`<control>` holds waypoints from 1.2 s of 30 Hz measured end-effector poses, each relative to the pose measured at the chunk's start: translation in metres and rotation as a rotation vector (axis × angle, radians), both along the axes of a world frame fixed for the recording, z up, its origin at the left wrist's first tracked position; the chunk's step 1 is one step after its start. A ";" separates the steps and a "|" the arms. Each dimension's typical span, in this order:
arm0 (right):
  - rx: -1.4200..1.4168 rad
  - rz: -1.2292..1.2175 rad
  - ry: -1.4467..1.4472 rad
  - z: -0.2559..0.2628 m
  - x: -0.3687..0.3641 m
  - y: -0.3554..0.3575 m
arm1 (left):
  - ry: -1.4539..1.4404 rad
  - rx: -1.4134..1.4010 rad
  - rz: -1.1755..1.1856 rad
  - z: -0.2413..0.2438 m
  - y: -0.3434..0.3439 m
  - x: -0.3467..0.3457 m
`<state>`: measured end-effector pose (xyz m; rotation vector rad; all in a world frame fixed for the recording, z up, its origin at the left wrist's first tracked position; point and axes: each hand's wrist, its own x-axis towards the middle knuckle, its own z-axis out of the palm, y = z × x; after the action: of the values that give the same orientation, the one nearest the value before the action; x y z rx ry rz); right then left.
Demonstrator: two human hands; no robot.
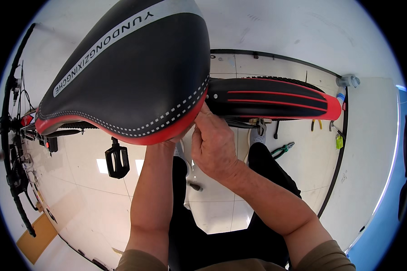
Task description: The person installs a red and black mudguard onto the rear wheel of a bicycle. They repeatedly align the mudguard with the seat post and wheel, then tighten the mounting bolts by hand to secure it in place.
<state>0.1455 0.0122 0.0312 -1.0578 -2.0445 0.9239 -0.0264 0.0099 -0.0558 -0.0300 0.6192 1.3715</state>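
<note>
A large black and red bicycle saddle with white stitching and printed lettering fills the upper left. My left hand reaches under its red rim, and its fingers are hidden by the saddle. Against the saddle's rear edge is my right hand, fingers bent, their tips partly hidden under the rim; what they touch there cannot be seen. Right of the saddle, a black and red rear mudguard covers the knobbly tyre. Below the saddle a black pedal sticks out.
Black handlebars with cables stand at the far left. On the tiled floor lie green-handled pliers, a hammer and a dark object between my feet. A plastic bottle stands by the wall at right.
</note>
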 end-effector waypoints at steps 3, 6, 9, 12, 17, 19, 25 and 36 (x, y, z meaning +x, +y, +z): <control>0.008 -0.002 0.006 0.000 0.000 0.000 | 0.032 -0.010 0.010 0.007 0.001 0.003; 0.013 0.002 0.009 0.000 -0.001 0.000 | -0.021 0.007 0.012 0.006 -0.001 0.001; 0.012 -0.001 0.012 -0.001 0.000 0.000 | -0.044 -0.043 -0.010 0.017 0.001 0.008; 0.006 -0.001 0.025 0.001 -0.001 0.000 | -0.002 -0.061 -0.023 0.015 0.001 0.005; -0.019 0.006 0.018 0.002 0.001 0.001 | -0.004 -0.015 -0.013 0.020 0.002 0.010; -0.030 0.017 0.016 0.002 0.002 0.001 | -0.048 -0.003 0.008 0.013 0.001 0.006; 0.020 -0.004 0.059 -0.001 0.001 0.003 | -0.051 0.000 0.010 0.021 0.005 0.012; -0.089 -0.024 0.035 0.006 0.001 0.001 | -0.054 0.089 -0.017 0.036 0.007 0.020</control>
<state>0.1466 0.0132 0.0369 -1.1033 -1.9736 1.0224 -0.0066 0.0165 -0.0194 0.0094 0.5116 1.3760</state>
